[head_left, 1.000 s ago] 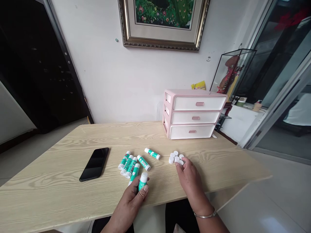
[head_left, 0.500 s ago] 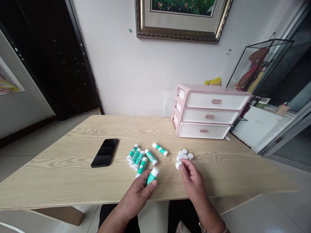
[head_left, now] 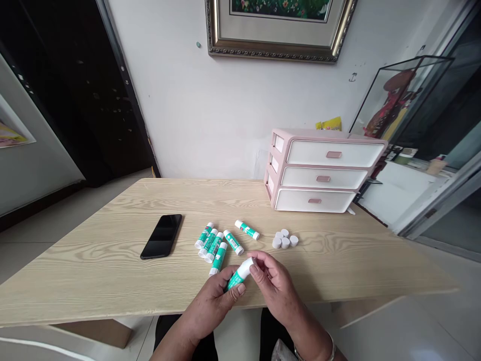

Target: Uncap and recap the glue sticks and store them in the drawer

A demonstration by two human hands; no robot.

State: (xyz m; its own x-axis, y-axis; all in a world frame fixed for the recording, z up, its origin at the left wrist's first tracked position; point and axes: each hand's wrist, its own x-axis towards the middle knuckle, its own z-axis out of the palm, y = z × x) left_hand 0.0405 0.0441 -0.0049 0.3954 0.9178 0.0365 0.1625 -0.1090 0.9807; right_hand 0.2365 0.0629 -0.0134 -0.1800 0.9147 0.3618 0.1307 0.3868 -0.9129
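My left hand (head_left: pixel 219 296) is closed around a green and white glue stick (head_left: pixel 236 279), its white end tilted up to the right. My right hand (head_left: pixel 273 281) pinches a white cap (head_left: pixel 247 266) against that end; whether it is fully seated I cannot tell. Several more glue sticks (head_left: pixel 214 246) lie just beyond my left hand, one (head_left: pixel 247 230) a little apart from the others. Past my right hand, a cluster of loose white caps (head_left: pixel 285 242) stands on the table.
A black phone (head_left: pixel 162 236) lies on the wooden table (head_left: pixel 93 271) at the left. At the back right stands a pink and white drawer unit (head_left: pixel 323 178) with a yellow packet (head_left: pixel 329 124) on top. A glass case (head_left: pixel 398 100) is behind it.
My right hand has moved left with the white cap, from beside the loose caps to the end of the glue stick. My left hand has kept its hold and barely moved.
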